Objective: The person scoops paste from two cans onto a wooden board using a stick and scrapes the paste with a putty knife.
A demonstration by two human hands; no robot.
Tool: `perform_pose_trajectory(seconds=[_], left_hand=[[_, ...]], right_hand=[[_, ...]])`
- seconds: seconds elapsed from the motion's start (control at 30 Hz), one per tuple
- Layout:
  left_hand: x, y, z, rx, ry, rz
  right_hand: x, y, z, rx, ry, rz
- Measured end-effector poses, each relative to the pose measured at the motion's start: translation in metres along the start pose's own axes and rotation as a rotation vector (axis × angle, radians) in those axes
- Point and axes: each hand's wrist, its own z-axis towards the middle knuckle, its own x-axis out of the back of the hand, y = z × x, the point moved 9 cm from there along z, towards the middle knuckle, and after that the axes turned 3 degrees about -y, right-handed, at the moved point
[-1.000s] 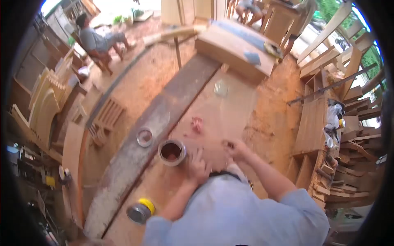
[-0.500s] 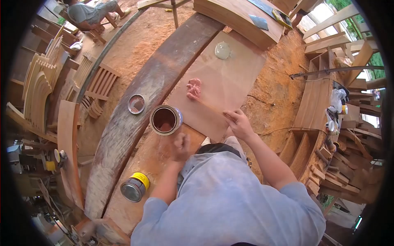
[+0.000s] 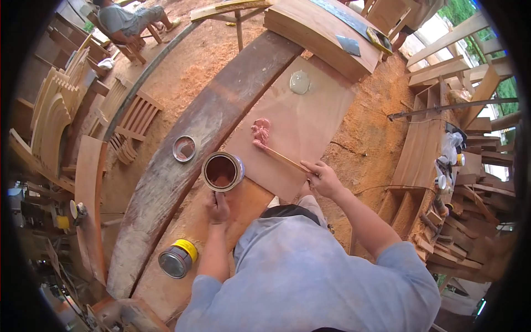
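My right hand (image 3: pixel 323 178) is closed on the end of a thin wooden stick (image 3: pixel 285 160), whose far tip lies in a pink paste (image 3: pixel 261 131) on a thin board (image 3: pixel 315 119). Near the board's far end is a pale, glossy blob (image 3: pixel 299 82). My left hand (image 3: pixel 217 207) is closed just below an open can (image 3: pixel 222 172) with reddish-brown contents; whether its fingers grip anything is hidden. A round lid (image 3: pixel 184 149) lies on the dark plank left of the can. Closer to me stands a can with a yellow band (image 3: pixel 178 258).
A thick wooden block (image 3: pixel 318 41) with a blue sheet lies at the far end of the dark plank (image 3: pixel 221 105). At the upper left a person (image 3: pixel 124 22) sits on a chair. Wooden shelving (image 3: pixel 412 160) and stacked timber are on the right, chair parts on the left.
My left hand has moved left to below the open can. My right hand has shifted slightly down and right, and the stick now shows sharply against the paste.
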Motion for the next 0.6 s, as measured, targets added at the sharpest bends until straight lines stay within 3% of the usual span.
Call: perform_pose_trajectory(seconds=[0.2, 0.43, 0.53, 0.6], left_hand=[[-0.006, -0.025, -0.002, 0.031, -0.058, 0.015], [-0.001, 0.006, 0.005, -0.044, -0.017, 0.039], [-0.004, -0.026, -0.005, 0.001, 0.007, 0.139], [-0.002, 0.006, 0.003, 0.002, -0.01, 0.094]], right_hand=[[-0.005, 0.025, 0.006, -0.091, -0.042, 0.148], [0.012, -0.006, 0.002, -0.017, -0.039, -0.185], [0.015, -0.009, -0.002, 0.023, -0.068, -0.249], [0.009, -0.001, -0.009, 0.068, -0.105, -0.253]])
